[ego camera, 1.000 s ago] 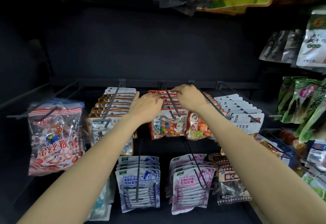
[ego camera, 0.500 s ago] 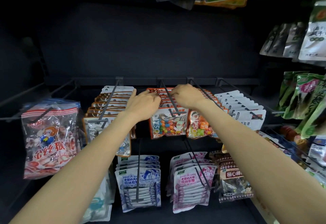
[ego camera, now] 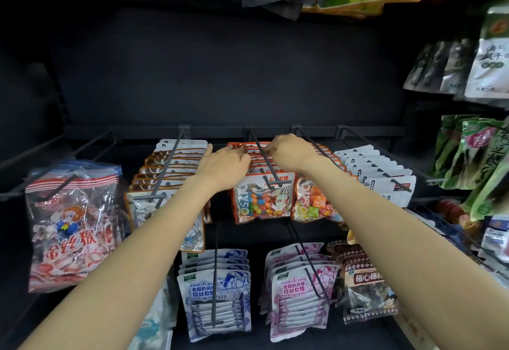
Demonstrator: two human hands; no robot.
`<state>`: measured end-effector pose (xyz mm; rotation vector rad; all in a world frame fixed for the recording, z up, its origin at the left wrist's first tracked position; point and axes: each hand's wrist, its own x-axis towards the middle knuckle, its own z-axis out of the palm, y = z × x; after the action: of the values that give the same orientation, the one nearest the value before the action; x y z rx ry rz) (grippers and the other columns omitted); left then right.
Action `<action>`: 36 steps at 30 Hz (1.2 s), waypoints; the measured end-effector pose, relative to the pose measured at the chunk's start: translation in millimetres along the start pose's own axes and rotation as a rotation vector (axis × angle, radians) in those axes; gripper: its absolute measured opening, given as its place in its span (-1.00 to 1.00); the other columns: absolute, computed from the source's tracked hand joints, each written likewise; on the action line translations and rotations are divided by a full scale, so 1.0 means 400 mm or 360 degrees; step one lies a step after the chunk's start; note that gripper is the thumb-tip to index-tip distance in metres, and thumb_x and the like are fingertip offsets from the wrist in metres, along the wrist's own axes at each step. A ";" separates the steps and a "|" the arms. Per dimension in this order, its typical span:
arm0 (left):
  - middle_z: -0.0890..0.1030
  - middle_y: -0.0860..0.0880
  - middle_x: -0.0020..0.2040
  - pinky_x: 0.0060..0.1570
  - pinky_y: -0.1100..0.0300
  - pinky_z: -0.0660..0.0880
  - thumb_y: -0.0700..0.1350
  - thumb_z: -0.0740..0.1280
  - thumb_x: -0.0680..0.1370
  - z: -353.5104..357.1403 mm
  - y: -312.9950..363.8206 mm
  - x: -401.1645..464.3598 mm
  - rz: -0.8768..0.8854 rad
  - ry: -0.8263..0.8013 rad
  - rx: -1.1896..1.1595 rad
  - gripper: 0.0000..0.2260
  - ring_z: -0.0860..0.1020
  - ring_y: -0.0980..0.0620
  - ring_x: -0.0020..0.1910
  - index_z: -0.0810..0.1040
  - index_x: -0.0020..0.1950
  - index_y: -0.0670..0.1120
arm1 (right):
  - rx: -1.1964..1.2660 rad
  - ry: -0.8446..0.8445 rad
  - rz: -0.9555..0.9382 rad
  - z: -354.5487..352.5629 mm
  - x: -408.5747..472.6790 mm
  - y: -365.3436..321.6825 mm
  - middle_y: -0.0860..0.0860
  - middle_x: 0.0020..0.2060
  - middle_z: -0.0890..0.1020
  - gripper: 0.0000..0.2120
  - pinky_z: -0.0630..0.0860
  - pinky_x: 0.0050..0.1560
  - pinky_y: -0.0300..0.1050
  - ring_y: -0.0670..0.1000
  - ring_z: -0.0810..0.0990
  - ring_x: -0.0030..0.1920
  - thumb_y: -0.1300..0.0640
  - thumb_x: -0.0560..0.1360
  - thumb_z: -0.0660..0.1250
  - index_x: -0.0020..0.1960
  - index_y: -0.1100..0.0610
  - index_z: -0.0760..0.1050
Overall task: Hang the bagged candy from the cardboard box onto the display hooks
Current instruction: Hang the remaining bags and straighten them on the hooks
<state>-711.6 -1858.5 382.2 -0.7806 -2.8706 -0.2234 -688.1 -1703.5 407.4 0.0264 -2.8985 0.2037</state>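
Both hands reach to the far end of the middle display hook (ego camera: 265, 161), where a row of orange-edged candy bags (ego camera: 263, 198) hangs. The left hand (ego camera: 224, 166) rests on the tops of the bags at the left of the hook with its fingers curled over their upper edges. The right hand (ego camera: 292, 152) sits on the right side of the same hook, fingers bent down onto the bag tops; whether either hand actually pinches one bag or only presses the stack back I cannot tell, as the fingertips are hidden. The cardboard box is not in view.

Much of the stocking looks done: this hook is nearly full from back to front, and the hooks beside it, with brown-edged bags (ego camera: 165, 173) to the left and white bags (ego camera: 377, 176) to the right, are loaded too. What seems left here is seating the rear bags, then fetching any remaining from the box.
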 end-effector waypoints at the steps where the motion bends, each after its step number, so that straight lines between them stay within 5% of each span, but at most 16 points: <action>1: 0.22 0.03 0.53 0.49 -0.15 -0.10 -0.07 -0.12 0.66 -0.001 0.001 -0.001 0.0007 0.0001 0.0011 -0.57 0.11 0.01 0.52 0.33 0.47 -0.04 | -0.0007 0.0008 -0.0009 -0.001 0.000 -0.001 0.03 0.33 0.49 -0.60 0.55 0.13 -0.02 0.09 0.54 0.20 0.26 0.55 0.09 0.26 0.03 0.55; 6: 0.38 -0.02 0.44 0.47 -0.17 -0.04 -0.12 -0.10 0.65 -0.006 0.006 -0.005 0.0001 0.0046 0.0041 -0.59 0.23 -0.02 0.47 0.43 0.35 -0.10 | 0.0021 -0.0020 -0.0019 -0.011 0.007 -0.004 0.04 0.29 0.53 -0.61 0.55 0.11 -0.02 0.08 0.55 0.16 0.26 0.56 0.08 0.24 0.05 0.56; 10: 0.37 -0.02 0.45 0.47 -0.16 -0.03 -0.10 -0.09 0.66 -0.003 0.005 -0.003 -0.0029 0.0035 -0.0026 -0.60 0.25 -0.01 0.46 0.37 0.41 -0.08 | 0.0049 -0.0069 0.0011 -0.011 0.019 -0.008 0.02 0.28 0.54 -0.60 0.49 -0.17 -0.15 0.04 0.58 0.01 0.24 0.59 0.06 0.28 0.01 0.53; 15: 0.30 0.00 0.49 0.47 -0.15 -0.07 -0.11 -0.12 0.66 -0.001 0.006 0.001 0.0017 0.0031 0.0043 -0.58 0.19 -0.01 0.49 0.34 0.45 -0.07 | -0.0003 -0.0089 0.0045 -0.014 0.023 -0.013 0.03 0.28 0.54 -0.61 0.54 0.11 -0.03 0.09 0.56 0.15 0.24 0.57 0.08 0.27 0.01 0.54; 24: 0.36 -0.05 0.45 0.47 -0.13 -0.01 -0.14 -0.10 0.65 -0.012 0.017 0.001 0.0006 0.0015 0.0002 -0.59 0.28 -0.04 0.44 0.36 0.42 -0.10 | -0.0070 -0.0060 0.0047 -0.003 0.030 -0.017 0.03 0.19 0.58 -0.67 0.52 0.04 -0.06 0.08 0.58 0.08 0.21 0.57 0.12 0.18 0.03 0.58; 28: 0.37 -0.08 0.44 0.47 -0.15 0.02 -0.18 -0.07 0.65 -0.014 0.017 -0.003 0.0033 0.0008 0.0075 -0.62 0.30 -0.07 0.42 0.36 0.40 -0.14 | -0.0084 -0.0106 0.0067 -0.011 0.031 -0.021 0.04 0.20 0.57 -0.65 0.49 0.17 0.00 0.10 0.55 0.14 0.23 0.55 0.12 0.19 0.00 0.58; 33: 0.20 -0.06 0.53 0.48 -0.15 -0.01 -0.12 -0.09 0.67 -0.024 0.007 0.024 -0.0030 0.0067 0.0081 -0.59 0.14 -0.06 0.51 0.18 0.52 -0.11 | -0.0042 -0.0111 0.0114 -0.022 0.047 -0.022 0.03 0.20 0.59 -0.67 0.51 0.16 0.02 0.07 0.58 0.11 0.17 0.59 0.12 0.24 -0.03 0.55; 36: 0.30 -0.08 0.48 0.46 -0.17 0.03 -0.15 -0.11 0.65 -0.025 0.008 0.037 -0.0060 -0.0066 0.0116 -0.60 0.22 -0.09 0.47 0.31 0.43 -0.14 | -0.0103 -0.0201 0.0155 -0.009 0.054 -0.027 0.05 0.15 0.60 -0.71 0.54 0.12 0.00 0.07 0.58 0.07 0.16 0.59 0.15 0.23 0.06 0.56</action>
<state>-721.3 -1850.3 394.9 -0.7272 -2.9159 -0.1073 -708.0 -1713.6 417.4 -0.1177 -3.0332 0.1289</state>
